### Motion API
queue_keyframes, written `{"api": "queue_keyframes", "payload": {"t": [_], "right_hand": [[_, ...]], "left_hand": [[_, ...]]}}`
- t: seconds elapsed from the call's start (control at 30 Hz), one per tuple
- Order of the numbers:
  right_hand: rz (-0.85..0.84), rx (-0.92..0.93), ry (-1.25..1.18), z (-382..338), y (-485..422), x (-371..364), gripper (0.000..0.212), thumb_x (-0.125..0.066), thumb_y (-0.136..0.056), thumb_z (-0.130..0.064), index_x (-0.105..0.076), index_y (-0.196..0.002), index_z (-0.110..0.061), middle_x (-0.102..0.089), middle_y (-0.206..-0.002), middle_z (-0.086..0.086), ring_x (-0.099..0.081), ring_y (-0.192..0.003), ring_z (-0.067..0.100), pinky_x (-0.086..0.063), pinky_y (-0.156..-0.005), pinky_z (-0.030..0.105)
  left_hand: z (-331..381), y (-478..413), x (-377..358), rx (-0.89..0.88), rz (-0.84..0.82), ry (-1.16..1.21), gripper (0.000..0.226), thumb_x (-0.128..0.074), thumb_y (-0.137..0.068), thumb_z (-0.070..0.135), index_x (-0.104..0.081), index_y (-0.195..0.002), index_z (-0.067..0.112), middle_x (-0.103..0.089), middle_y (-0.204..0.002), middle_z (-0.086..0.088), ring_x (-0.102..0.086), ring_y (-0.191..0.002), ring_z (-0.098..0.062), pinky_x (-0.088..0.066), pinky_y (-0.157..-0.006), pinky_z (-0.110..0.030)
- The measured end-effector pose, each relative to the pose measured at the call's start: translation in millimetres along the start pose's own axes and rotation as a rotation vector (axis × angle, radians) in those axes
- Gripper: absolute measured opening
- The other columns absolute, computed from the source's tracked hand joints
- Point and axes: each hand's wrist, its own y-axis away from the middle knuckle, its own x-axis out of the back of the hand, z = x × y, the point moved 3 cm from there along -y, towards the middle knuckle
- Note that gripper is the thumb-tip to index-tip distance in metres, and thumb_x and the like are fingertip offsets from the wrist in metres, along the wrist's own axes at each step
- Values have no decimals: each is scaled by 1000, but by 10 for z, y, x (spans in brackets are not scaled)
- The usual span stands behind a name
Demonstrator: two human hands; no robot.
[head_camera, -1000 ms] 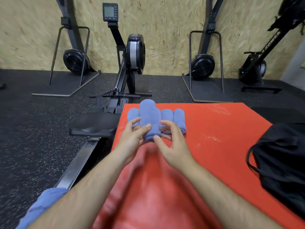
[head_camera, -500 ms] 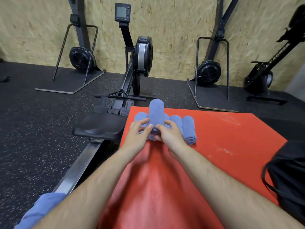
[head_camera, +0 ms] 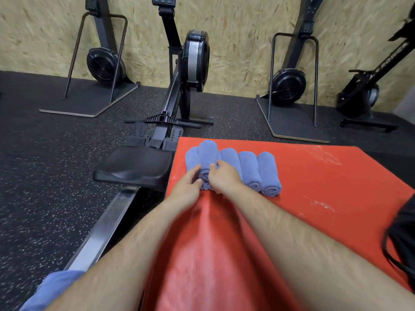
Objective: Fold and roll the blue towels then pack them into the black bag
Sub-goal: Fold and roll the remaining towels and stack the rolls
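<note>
Bare, hairy forearms; blue sleeve (head_camera: pixel 54 288) at the left elbow.

On the red mat (head_camera: pixel 314 176), the left hand (head_camera: pixel 186 187) and right hand (head_camera: pixel 222 177) pinch the near end of a rolled blue towel (head_camera: pixel 207 156) lying atop a row of rolled towels (head_camera: pixel 258 169), the black bag (head_camera: pixel 402 239) at three o'clock.
</note>
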Motion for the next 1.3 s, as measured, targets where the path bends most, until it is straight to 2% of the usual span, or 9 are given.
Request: {"api": "queue_keyframes", "payload": {"t": [0.2, 0.37, 0.43, 0.57, 0.7, 0.87, 1.0, 1.13, 1.3], "right_hand": [[-6, 113, 247, -24, 107, 63, 39, -33, -104, -34, -50, -128, -8, -63, -124, 16, -59, -111, 34, -43, -88, 35], [148, 291, 509, -87, 392, 57, 29, -39, -101, -37, -50, -121, -18, -57, -120, 12, -58, -109, 35, -49, -85, 42], [194, 417, 628, -109, 553, -45, 29, -44, -100, -34, -53, -122, -17, -58, -120, 12, -56, -110, 34, -45, -81, 41], [248, 602, 695, -163, 851, -379, 37, -64, -85, -26, -64, -121, -18, -65, -101, 12, -64, -95, 36, -48, -73, 44], [126, 688, 682, -310, 1205, -809, 43, -49, -95, -32, -50, -138, -22, -59, -118, 10, -55, -111, 34, -43, -85, 44], [-8, 781, 683, -536, 1672, -1440, 46, -48, -96, -34, -44, -140, -21, -55, -125, 9, -50, -117, 32, -41, -89, 44], [-161, 778, 732, -632, 1979, -2019, 53, -47, -96, -34, -35, -146, -22, -50, -134, 9, -47, -121, 31, -41, -92, 43], [-294, 776, 744, -662, 2182, -2560, 56, -46, -98, -37, -31, -149, -23, -49, -136, 7, -46, -124, 31, -42, -95, 44], [-440, 731, 745, -588, 2261, -3124, 48, -49, -98, -31, -39, -144, -22, -49, -133, 5, -48, -125, 29, -44, -94, 42]], "left_hand": [[25, 73, 41, -55, 45, -117, 46, -44, -101, 0, -43, -147, 9, -45, -146, 5, -42, -127, -5, -23, -87, 7], [44, 272, 188, -130, 104, -354, 48, -48, -100, 15, -43, -148, 13, -45, -151, -4, -43, -138, -19, -31, -114, -30], [96, 414, 279, -184, 151, -514, 47, -49, -98, 19, -45, -145, 16, -49, -148, -4, -46, -135, -24, -38, -110, -43], [136, 782, 536, -250, 165, -865, 52, -49, -94, 25, -45, -145, 16, -48, -148, -5, -49, -131, -29, -45, -100, -47], [-92, 1175, 886, -184, 126, -1008, 65, -34, -88, 40, -47, -145, 12, -49, -148, -10, -51, -130, -32, -46, -101, -48], [-571, 1716, 1378, -76, 81, -1063, 55, -52, -95, 31, -40, -145, 12, -51, -145, -8, -52, -127, -32, -47, -98, -49], [-1039, 2062, 1749, 67, -5, -1064, 63, -47, -99, 37, -25, -153, 13, -43, -150, -10, -47, -132, -33, -42, -103, -50], [-1474, 2326, 2071, 202, -100, -1031, 72, -49, -99, 41, -14, -157, 17, -37, -153, -9, -41, -137, -31, -37, -108, -46], [-1955, 2534, 2353, 354, -198, -992, 73, -55, -95, 38, -17, -156, 24, -37, -153, -6, -41, -137, -29, -38, -108, -44]]}}
